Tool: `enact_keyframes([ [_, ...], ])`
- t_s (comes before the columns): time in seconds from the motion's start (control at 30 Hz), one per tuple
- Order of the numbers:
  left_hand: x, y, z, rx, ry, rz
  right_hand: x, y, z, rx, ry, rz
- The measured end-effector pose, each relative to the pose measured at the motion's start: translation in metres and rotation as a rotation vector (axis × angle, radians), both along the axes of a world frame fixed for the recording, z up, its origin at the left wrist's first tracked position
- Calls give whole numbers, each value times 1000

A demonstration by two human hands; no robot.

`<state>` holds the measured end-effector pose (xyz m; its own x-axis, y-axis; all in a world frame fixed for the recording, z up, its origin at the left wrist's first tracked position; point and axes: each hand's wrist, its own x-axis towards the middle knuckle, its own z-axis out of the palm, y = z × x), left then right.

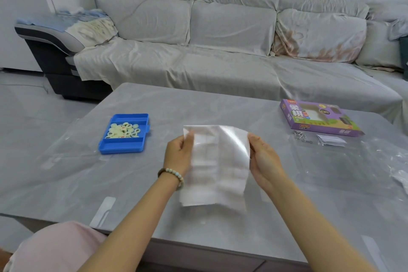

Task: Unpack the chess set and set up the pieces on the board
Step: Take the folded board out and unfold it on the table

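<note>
A folded white paper board [217,165] with faint grid lines hangs above the middle of the grey table [132,183], partly unfolded. My left hand [180,153] pinches its left edge and my right hand [263,161] grips its right edge. An open blue plastic case [124,133] lies to the left on the table, with several pale round pieces [123,130] heaped in its middle compartment. The purple cardboard box [320,117] of the set lies at the far right.
Small metal wire items [302,137] and a little folded paper [331,140] lie in front of the purple box. Crumpled clear plastic wrap [395,170] sits at the right edge. A covered sofa [220,51] runs behind the table. My knee in pink cloth [50,247] shows at the lower left.
</note>
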<state>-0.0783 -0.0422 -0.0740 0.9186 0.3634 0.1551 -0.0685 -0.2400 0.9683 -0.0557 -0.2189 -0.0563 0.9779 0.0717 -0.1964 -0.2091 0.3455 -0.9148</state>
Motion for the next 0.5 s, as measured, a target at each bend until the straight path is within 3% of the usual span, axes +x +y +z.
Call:
enact_keyframes([
  [0.13,5,18,-10,128,71,-72,2,-11,-8,-260,6,-19],
  [0.3,8,25,-19,75,99,147,-12,-9,-23,-326,94,336],
  [0.4,9,28,-30,66,208,180,-20,-13,-37,-426,160,432],
  [0.43,8,28,-36,103,241,153,-22,-14,-42,-495,153,405],
  [0.5,2,27,-51,402,285,86,-22,-16,-55,-664,95,313],
])
